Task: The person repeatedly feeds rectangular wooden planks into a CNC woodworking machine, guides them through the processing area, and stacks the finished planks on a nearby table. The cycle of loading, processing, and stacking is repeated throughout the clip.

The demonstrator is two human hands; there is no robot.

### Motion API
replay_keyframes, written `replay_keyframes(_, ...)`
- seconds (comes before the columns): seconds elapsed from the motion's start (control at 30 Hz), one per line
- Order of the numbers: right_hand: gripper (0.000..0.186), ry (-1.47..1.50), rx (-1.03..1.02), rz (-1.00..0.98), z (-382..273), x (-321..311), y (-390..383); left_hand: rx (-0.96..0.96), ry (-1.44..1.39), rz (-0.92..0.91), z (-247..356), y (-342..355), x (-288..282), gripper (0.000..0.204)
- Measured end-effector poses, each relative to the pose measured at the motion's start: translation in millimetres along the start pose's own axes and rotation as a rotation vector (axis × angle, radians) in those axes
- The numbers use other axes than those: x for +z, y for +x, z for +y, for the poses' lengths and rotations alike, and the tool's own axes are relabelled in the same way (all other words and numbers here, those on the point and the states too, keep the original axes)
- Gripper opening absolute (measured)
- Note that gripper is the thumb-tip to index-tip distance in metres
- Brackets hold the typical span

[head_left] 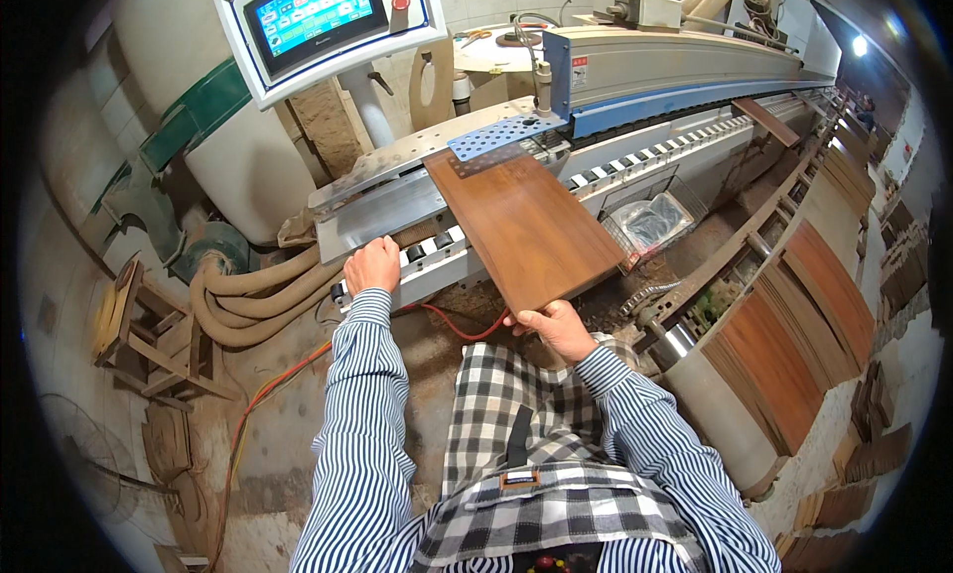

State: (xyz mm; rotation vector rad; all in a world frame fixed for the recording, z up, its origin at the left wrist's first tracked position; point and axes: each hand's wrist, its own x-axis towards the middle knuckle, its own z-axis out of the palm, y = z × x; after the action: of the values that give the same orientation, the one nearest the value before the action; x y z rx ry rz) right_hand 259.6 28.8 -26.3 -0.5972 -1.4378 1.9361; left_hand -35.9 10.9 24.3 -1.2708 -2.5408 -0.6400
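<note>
My right hand [556,329] grips the near corner of a brown wood-grain board [521,231], thumb on top. The board lies across the machine's infeed, its far end under a blue perforated plate [501,134]. To the left of the board, my left hand [372,267] is closed at the white roller rail [432,254]; what its curled fingers hold, if anything, is hidden. A silver guide [367,231] runs behind that hand.
A control screen [313,22] stands upper left. Hoses [238,320] and a wooden stool [149,330] are at left. A wire basket [650,231] hangs below the rail. A conveyor with stacked boards [754,355] runs along the right; a person [864,107] is far back.
</note>
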Motion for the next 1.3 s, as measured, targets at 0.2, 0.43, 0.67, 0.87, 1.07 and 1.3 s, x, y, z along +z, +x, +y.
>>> replay_keyframes(0.2, 0.027, -0.025, -0.02, 0.103, -9.0, -32.0, -4.7, -0.005, 0.008, 0.0, -1.0, 0.4, 0.3, 0.041)
replay_keyframes(0.43, 0.03, -0.025, -0.026, 0.295, -18.2, -76.6, -9.2, -0.01, 0.023, 0.007, -1.6, 0.2, 1.8, 0.041)
replay_keyframes(0.67, 0.043, 0.108, -0.054, 0.59, -24.6, -118.7, -42.7, 0.02, 0.049, -0.034, 3.3, 5.5, 12.7, 0.046)
replay_keyframes(0.87, 0.041, -0.102, -0.148, 1.087, 14.0, -190.5, -186.7, 0.018, 0.05, -0.071, -17.3, 6.9, 11.0, 0.05)
replay_keyframes(1.07, 0.063, -0.301, -0.208, 2.052, 17.4, -242.0, -395.0, 0.039, 0.086, -0.061, -4.6, 2.8, 6.1, 0.046)
replay_keyframes(1.3, 0.057, -0.292, -0.025, 2.121, 11.1, -257.0, -457.5, 0.05, 0.072, -0.055, -1.1, 3.8, 6.9, 0.045)
